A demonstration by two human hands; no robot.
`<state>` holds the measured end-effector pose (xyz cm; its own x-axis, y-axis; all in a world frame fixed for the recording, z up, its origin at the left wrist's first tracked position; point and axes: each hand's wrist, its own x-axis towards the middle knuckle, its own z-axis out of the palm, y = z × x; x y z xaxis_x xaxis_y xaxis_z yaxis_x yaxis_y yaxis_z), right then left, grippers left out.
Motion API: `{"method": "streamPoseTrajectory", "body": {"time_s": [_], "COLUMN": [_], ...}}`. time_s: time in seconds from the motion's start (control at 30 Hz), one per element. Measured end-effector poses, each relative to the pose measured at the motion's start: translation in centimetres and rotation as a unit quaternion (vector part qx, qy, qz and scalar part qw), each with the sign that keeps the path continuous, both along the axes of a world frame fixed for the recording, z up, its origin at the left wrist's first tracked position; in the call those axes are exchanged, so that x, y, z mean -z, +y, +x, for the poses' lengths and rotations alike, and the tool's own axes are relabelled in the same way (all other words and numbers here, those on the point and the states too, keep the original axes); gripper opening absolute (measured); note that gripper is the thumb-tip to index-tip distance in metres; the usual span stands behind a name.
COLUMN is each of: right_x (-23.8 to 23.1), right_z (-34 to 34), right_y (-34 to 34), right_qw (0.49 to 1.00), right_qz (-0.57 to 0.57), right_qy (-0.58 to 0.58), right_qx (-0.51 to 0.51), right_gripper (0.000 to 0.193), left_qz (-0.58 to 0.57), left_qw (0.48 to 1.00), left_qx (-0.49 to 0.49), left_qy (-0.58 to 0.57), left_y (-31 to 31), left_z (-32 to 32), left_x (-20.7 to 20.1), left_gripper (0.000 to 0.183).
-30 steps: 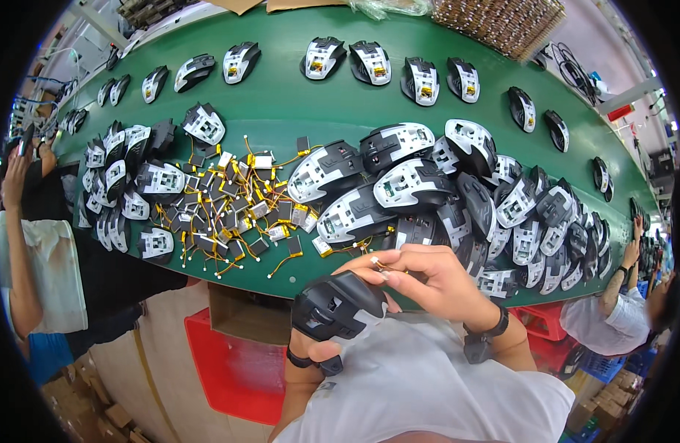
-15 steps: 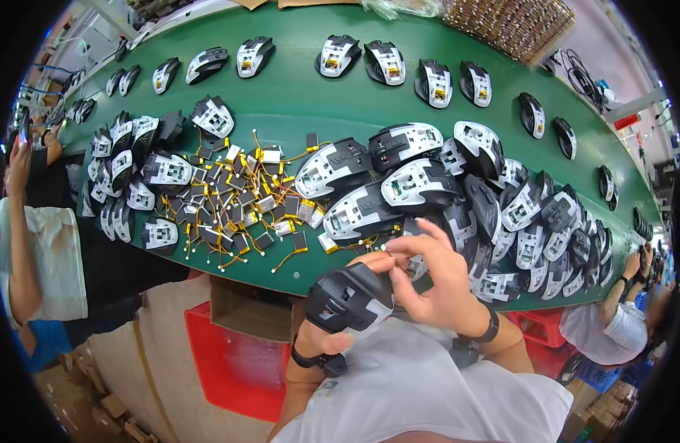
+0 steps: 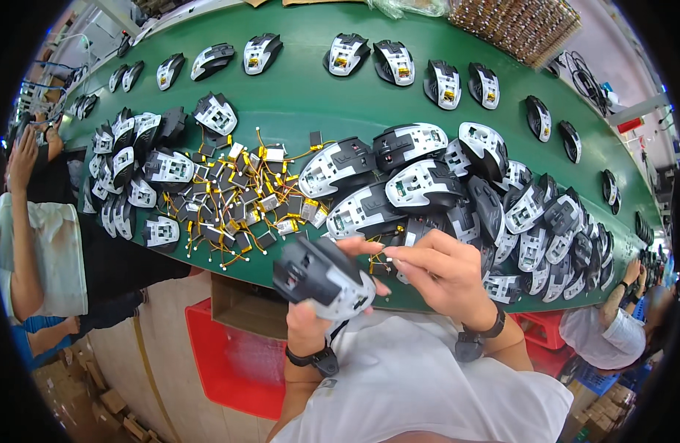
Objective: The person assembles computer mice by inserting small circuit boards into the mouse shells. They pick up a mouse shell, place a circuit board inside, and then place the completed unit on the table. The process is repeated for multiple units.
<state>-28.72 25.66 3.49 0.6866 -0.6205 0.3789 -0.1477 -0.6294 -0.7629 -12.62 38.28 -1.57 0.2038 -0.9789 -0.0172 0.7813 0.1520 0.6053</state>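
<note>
My left hand is wrapped around a black-and-white computer mouse with openings in its shell, held tilted above the table's near edge. The left forefinger reaches toward my right hand, whose thumb and forefinger are pinched together just right of the mouse. A small pale tip shows at that pinch, too small to name. Left of the hands lies a heap of small silver and dark battery packs with yellow tape and thin wires. More mice of the same sort are piled beyond and right of my hands.
Along the far side of the green table stands a row of mice, several with yellow-taped parts inside. Another mouse pile lies at left. A red bin and a cardboard box sit below the near edge. Other people are at both sides.
The mouse in my left hand has turned so more of its white part shows. My right hand has moved slightly down and right, its raised fingers now curled in.
</note>
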Motion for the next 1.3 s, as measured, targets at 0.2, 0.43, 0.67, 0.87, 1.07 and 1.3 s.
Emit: {"method": "streamPoseTrajectory", "body": {"time_s": [0.2, 0.43, 0.67, 0.87, 1.07, 1.3], "right_x": [-0.4, -1.1, -2.6, -3.0, -3.4, -2.8], "right_z": [0.4, 0.7, 0.5, 0.9, 1.2, 1.4], "right_y": [0.4, -0.3, -1.7, -2.4, -3.0, -2.5], "right_qw": [0.997, 0.986, 0.944, 0.937, 0.932, 0.936], "right_qz": [0.044, -0.119, -0.268, -0.268, -0.241, -0.271], "right_qy": [-0.064, -0.019, 0.055, 0.083, 0.128, 0.085], "right_qx": [0.002, -0.111, -0.183, -0.208, -0.239, -0.21], "right_gripper": [0.021, 0.023, 0.027, 0.025, 0.023, 0.024], "left_qz": [0.02, 0.011, 0.041, 0.049, 0.084, 0.036], "left_qw": [0.988, 0.99, 0.993, 0.998, 0.995, 0.99], "left_qx": [-0.141, -0.14, -0.114, -0.029, -0.06, -0.11], "left_qy": [-0.059, -0.014, -0.007, -0.025, 0.008, 0.085], "left_y": [-3.0, -3.9, -4.0, -3.7, -4.0, -4.5], "left_z": [-0.8, -1.3, -1.6, -1.2, -1.9, -1.9], "left_x": [-2.0, -2.5, -2.0, -1.7, -1.5, -1.6], "left_gripper": [0.093, 0.082, 0.079, 0.076, 0.074, 0.071]}}
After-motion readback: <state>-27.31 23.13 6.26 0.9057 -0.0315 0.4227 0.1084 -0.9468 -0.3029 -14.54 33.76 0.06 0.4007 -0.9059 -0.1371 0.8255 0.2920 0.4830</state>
